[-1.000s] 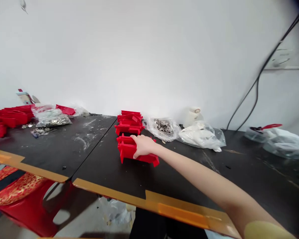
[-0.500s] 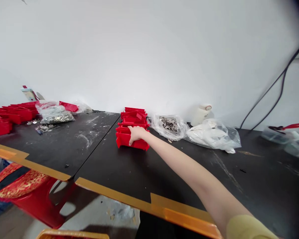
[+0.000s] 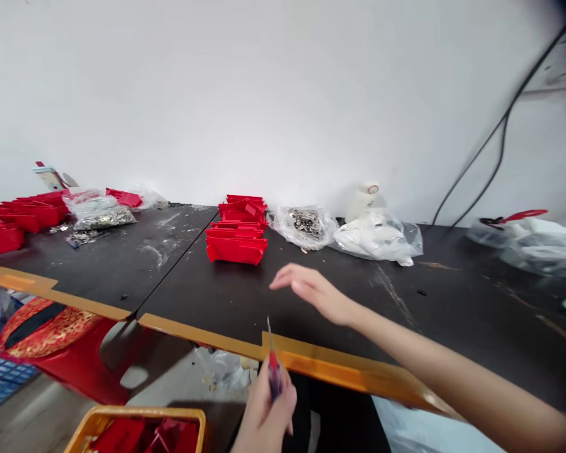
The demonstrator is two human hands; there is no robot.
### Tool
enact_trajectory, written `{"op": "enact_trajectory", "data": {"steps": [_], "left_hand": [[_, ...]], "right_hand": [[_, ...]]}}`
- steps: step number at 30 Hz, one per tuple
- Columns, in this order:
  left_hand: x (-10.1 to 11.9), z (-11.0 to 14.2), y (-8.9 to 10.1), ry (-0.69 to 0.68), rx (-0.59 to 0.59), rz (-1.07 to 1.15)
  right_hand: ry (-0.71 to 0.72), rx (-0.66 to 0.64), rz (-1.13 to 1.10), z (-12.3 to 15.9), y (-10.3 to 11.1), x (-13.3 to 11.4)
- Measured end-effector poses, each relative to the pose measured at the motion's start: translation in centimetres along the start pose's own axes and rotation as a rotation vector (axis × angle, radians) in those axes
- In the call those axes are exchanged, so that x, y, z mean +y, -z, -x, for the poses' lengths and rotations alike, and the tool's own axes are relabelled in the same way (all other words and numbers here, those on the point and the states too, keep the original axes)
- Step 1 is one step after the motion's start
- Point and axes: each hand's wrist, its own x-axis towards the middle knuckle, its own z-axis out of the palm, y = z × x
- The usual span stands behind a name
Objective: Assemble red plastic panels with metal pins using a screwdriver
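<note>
Left of the left grip (image 3: 264, 412) sits a yellow crate (image 3: 134, 413) of red pieces. Straight ahead of that grip, stacked red plastic bins (image 3: 236, 242) stand on the counter (image 3: 202, 336), where a careless knock could topple them. The grip is closed around a slim red-handled screwdriver (image 3: 274, 371), whose upright tip could snag. Further right, the right grip (image 3: 314, 292) is open and empty.

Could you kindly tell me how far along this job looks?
Assembled-looking red plastic bins stand stacked mid-table, with more bins at far left. In hand: the left hand grips a red-handled screwdriver, the right hand hovers empty. Remaining: a bag of metal parts holds plenty.
</note>
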Motion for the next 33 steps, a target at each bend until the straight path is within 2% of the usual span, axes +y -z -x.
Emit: {"op": "enact_trajectory", "data": {"steps": [2, 4, 5, 7, 8, 9, 11, 14, 17, 20, 26, 30, 33], "left_hand": [[3.2, -1.8, -0.7, -0.048, -0.004, -0.049], [6.0, -3.7, -1.7, -0.126, -0.141, -0.122], [7.0, -4.7, -2.1, -0.202, -0.207, -0.166], [8.5, -7.0, -2.1, -0.447, -0.275, -0.376], [9.0, -8.3, -1.4, -0.567, -0.22, -0.57], [9.4, -9.8, -0.3, -0.593, -0.154, -0.647], [10.1, -13.0, 3.1, -0.609, 0.0, -0.763], [10.4, -17.6, 9.5, -0.575, 0.213, -0.968], [9.9, -20.1, 14.3, -0.557, 0.277, -1.152], [9.0, -20.4, 16.3, -0.613, 0.292, -1.303], [8.2, -19.5, 17.5, -0.687, 0.362, -1.485], [8.7, -19.0, 17.9, -0.739, 0.244, -1.564], [9.5, -17.4, 16.4, -0.825, 0.167, -1.626]], "right_hand": [[0.015, -0.092, -0.192, 4.0, -0.7, -1.5], [-0.076, -0.037, -0.273, 6.6, -1.2, -2.6], [-0.147, 0.031, -0.291, 7.5, -1.3, -2.8], [-0.297, 0.251, -0.318, 8.5, -0.7, -2.4], [-0.37, 0.402, -0.333, 8.7, 0.0, -1.8], [-0.438, 0.564, -0.349, 8.9, 0.9, -0.8], [-0.535, 0.87, -0.389, 9.3, 3.1, 1.6], [-0.575, 1.01, -0.443, 10.0, 6.3, 5.6], [-0.594, 1.054, -0.485, 10.8, 8.1, 8.6], [-0.613, 1.044, -0.524, 11.1, 8.3, 9.9], [-0.635, 0.924, -0.521, 11.0, 7.5, 9.6], [-0.649, 0.837, -0.472, 11.0, 7.3, 9.2], [-0.663, 0.782, -0.423, 11.2, 7.2, 9.3]]}}
